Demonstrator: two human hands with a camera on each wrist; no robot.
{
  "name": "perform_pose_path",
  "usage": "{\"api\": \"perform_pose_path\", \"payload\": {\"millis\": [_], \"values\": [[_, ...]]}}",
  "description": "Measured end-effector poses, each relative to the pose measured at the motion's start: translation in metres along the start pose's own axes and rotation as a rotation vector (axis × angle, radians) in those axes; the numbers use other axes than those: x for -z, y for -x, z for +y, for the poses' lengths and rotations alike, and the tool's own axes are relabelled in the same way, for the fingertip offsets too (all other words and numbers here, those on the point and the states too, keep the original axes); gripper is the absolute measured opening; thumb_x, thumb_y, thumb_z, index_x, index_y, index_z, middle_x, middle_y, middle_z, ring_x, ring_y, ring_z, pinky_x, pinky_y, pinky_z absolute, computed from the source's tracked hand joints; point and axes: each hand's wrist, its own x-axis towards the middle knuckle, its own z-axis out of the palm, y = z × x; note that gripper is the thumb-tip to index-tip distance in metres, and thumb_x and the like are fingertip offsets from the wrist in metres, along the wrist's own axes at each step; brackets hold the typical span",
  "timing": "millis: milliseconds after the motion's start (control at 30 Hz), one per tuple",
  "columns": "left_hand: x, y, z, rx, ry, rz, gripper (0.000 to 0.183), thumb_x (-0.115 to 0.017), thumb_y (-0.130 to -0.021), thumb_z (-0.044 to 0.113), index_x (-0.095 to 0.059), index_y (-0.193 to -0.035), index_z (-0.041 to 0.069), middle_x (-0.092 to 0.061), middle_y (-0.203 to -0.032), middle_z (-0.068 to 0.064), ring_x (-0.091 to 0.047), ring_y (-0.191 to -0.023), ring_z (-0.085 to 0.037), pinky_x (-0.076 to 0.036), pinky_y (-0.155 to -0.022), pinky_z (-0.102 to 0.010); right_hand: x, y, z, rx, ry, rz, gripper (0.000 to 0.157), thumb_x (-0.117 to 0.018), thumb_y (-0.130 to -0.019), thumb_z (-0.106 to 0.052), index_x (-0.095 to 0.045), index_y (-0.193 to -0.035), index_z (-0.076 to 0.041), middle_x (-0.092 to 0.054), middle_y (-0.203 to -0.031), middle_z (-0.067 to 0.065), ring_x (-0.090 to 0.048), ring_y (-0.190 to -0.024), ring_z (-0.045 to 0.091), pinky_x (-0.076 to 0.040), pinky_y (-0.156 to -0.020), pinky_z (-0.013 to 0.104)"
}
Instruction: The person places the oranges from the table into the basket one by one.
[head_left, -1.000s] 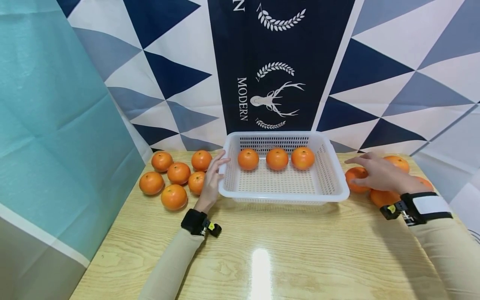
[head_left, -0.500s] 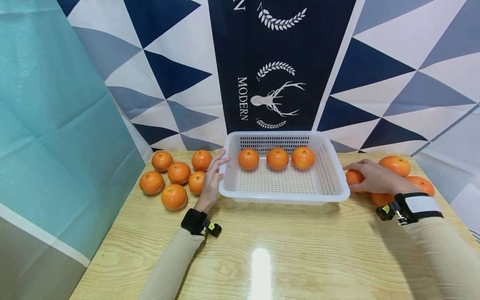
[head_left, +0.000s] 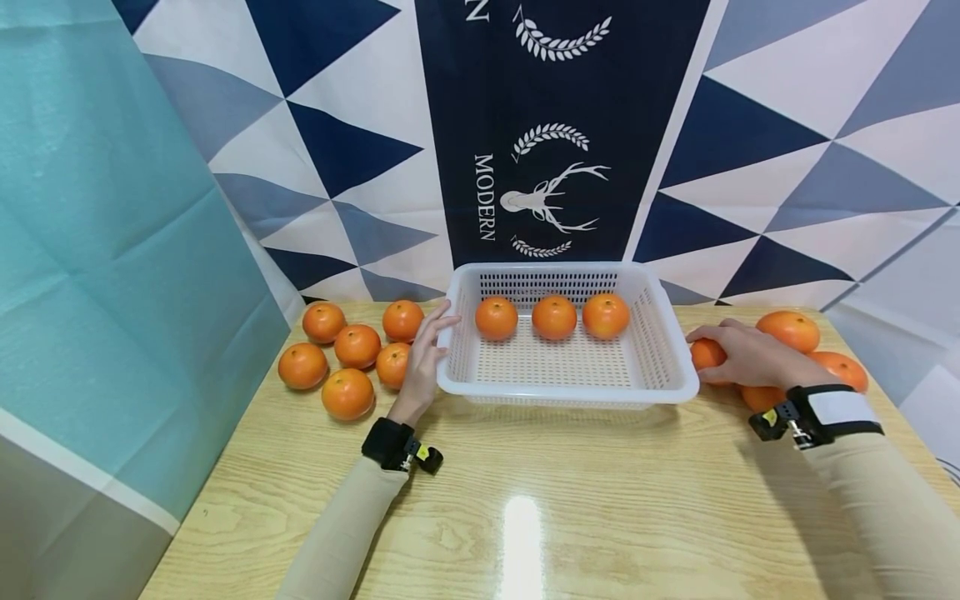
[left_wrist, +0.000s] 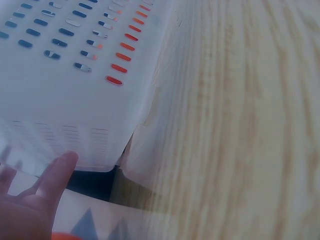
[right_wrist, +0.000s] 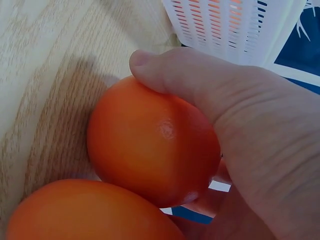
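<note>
My right hand (head_left: 746, 357) holds an orange (head_left: 707, 356) on the table, just right of the white plastic basket (head_left: 570, 392). In the right wrist view the thumb bends over that round orange (right_wrist: 150, 142) and fingers show on its far side. A second orange (right_wrist: 85, 215) lies close beside it. My left hand (head_left: 423, 358) touches the left side of the basket, its fingers fairly straight. Seen from the left wrist, the fingertips (left_wrist: 69, 159) lie against the perforated wall (left_wrist: 65, 95). Three oranges (head_left: 554, 318) stand in a row along the back inside the basket.
Several oranges (head_left: 348, 393) are grouped left of my left hand. More oranges (head_left: 789, 331) lie around and partly under my right hand. A patterned cloth (head_left: 360, 150) hangs right behind the basket, and a wooden tabletop (head_left: 600, 500) spreads in front.
My right hand has come down and to the left onto the nearest orange, and its fingers have closed round it. The left hand and the basket have stayed put.
</note>
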Motion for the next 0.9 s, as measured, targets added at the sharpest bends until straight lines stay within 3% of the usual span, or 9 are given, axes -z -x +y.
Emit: {"api": "perform_pose_path", "payload": {"millis": [133,367,500,667,733,900], "values": [[0.0,0.0,0.0,0.001,-0.008,-0.003,0.054,-0.035,-0.084,-0.003,-0.057,-0.134,0.0,-0.033,-0.162,-0.013,-0.024,-0.151,-0.027,-0.021,-0.12,-0.064,0.0,0.001,0.0,-0.011,0.003,0.005,0.052,-0.074,-0.073,-0.066,-0.068,-0.103,-0.024,-0.056,-0.09,0.004,-0.055,-0.081,0.02,-0.041,-0.068,0.034],[0.0,0.0,-0.001,-0.011,-0.018,-0.006,0.054,-0.034,-0.085,-0.004,-0.057,-0.134,0.0,-0.032,-0.162,-0.014,-0.024,-0.151,-0.028,-0.021,-0.12,-0.065,0.002,0.0,0.0,0.03,0.009,0.037,0.036,-0.077,-0.078,-0.053,-0.069,-0.1,-0.026,-0.056,-0.08,0.003,-0.055,-0.075,0.02,-0.041,-0.066,0.033],[0.0,0.0,-0.001,-0.015,-0.018,-0.005,0.054,-0.035,-0.085,-0.005,-0.057,-0.134,0.0,-0.032,-0.162,-0.014,-0.025,-0.151,-0.028,-0.022,-0.12,-0.065,0.007,0.001,0.0,0.033,0.023,0.061,0.048,-0.08,-0.077,-0.048,-0.068,-0.113,-0.019,-0.06,-0.089,0.006,-0.055,-0.08,0.022,-0.044,-0.066,0.033],[0.0,0.0,0.0,-0.024,-0.01,-0.002,0.053,-0.035,-0.086,-0.008,-0.057,-0.134,-0.002,-0.032,-0.162,-0.018,-0.025,-0.151,-0.03,-0.022,-0.119,-0.067,0.02,-0.002,-0.001,0.042,0.079,0.075,0.067,-0.081,-0.078,-0.04,-0.061,-0.13,-0.002,-0.059,-0.108,0.024,-0.055,-0.085,0.03,-0.05,-0.064,0.035],[0.0,0.0,0.01,-0.018,0.001,-0.01,0.053,-0.035,-0.086,-0.011,-0.055,-0.134,-0.007,-0.031,-0.161,-0.024,-0.024,-0.15,-0.035,-0.022,-0.118,-0.068,0.027,-0.003,-0.003,0.048,0.108,0.084,0.065,-0.08,-0.078,-0.036,-0.061,-0.13,-0.001,-0.058,-0.11,0.028,-0.055,-0.085,0.032,-0.051,-0.064,0.036],[0.001,0.0,0.009,-0.011,-0.01,-0.014,0.053,-0.034,-0.086,-0.009,-0.055,-0.134,-0.005,-0.031,-0.162,-0.021,-0.024,-0.151,-0.032,-0.021,-0.119,-0.067,0.043,-0.004,-0.009,0.038,0.15,0.103,0.063,-0.08,-0.079,-0.036,-0.062,-0.129,-0.004,-0.059,-0.109,0.029,-0.055,-0.084,0.033,-0.048,-0.065,0.038]]}}
